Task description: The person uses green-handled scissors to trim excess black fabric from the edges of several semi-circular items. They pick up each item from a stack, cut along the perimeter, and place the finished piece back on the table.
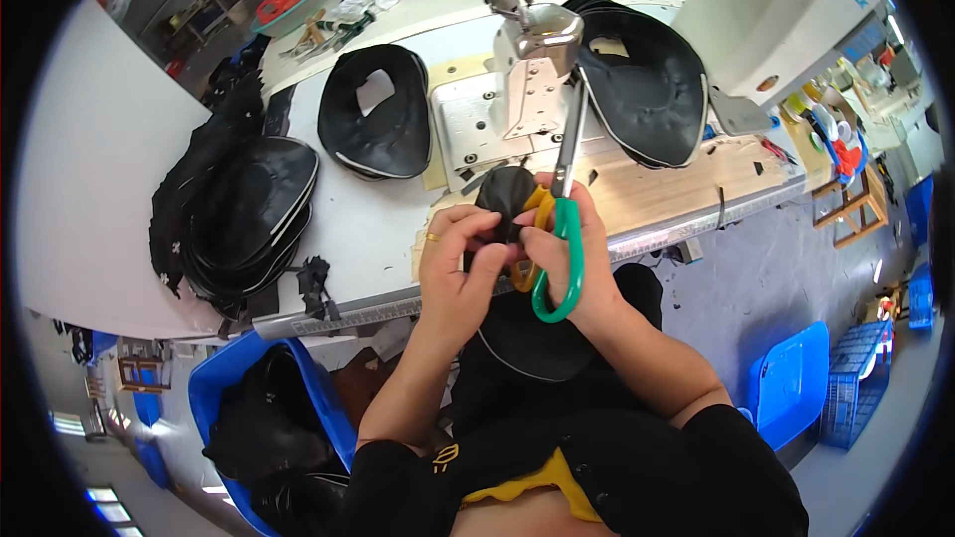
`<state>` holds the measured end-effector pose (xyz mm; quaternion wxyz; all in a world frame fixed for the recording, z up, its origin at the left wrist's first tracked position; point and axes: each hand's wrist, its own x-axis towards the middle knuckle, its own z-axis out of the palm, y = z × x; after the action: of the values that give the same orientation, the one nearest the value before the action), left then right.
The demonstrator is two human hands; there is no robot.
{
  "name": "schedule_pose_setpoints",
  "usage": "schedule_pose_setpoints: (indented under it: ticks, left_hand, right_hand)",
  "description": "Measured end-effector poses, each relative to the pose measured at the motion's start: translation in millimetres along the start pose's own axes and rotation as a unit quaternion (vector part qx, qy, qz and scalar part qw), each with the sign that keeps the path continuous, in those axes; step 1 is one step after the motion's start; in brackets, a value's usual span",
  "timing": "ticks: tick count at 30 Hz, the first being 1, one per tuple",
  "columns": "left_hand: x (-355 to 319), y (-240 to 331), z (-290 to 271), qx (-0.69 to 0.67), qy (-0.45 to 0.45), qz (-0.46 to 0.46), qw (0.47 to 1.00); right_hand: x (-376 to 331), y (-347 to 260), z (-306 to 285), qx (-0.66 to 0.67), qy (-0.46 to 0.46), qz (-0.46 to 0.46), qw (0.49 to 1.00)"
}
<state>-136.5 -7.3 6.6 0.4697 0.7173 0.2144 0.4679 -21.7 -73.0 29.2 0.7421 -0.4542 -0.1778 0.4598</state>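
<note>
My right hand [587,257] grips scissors [570,144] with one green and one yellow handle, their blades pointing away from me toward the sewing machine. A black leather-like piece [505,191] is pinched in the fingers of my left hand [453,264], at the front edge of the table. The fingertips of both hands meet at this piece, and what lies between them is partly hidden. Below my hands, a black panel with a pale edge [537,343] hangs toward my lap; whether it joins the held piece I cannot tell.
The sewing machine [534,89] stands just beyond my hands. Stacked black shaped pieces lie right [647,89] and left [244,204] on the white table, another black piece [376,144] between. A blue bin [214,388] with black pieces stands below left; a blue crate [791,383] sits right.
</note>
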Motion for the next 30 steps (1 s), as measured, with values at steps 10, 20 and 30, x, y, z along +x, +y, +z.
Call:
schedule_pose_setpoints:
  ticks: [10,20,30]
  left_hand:
    - [5,0,2,0.155,-0.004,0.152,0.976]
    - [29,-8,-11,0.111,-0.106,0.021,0.988]
    - [45,-19,-7,0.034,-0.176,0.036,0.983]
  right_hand:
    - [-4,13,-6,-0.153,-0.026,-0.11,0.982]
    - [3,3,-6,-0.115,-0.034,-0.021,0.993]
    - [11,-131,-68,-0.736,-0.256,-0.29,0.555]
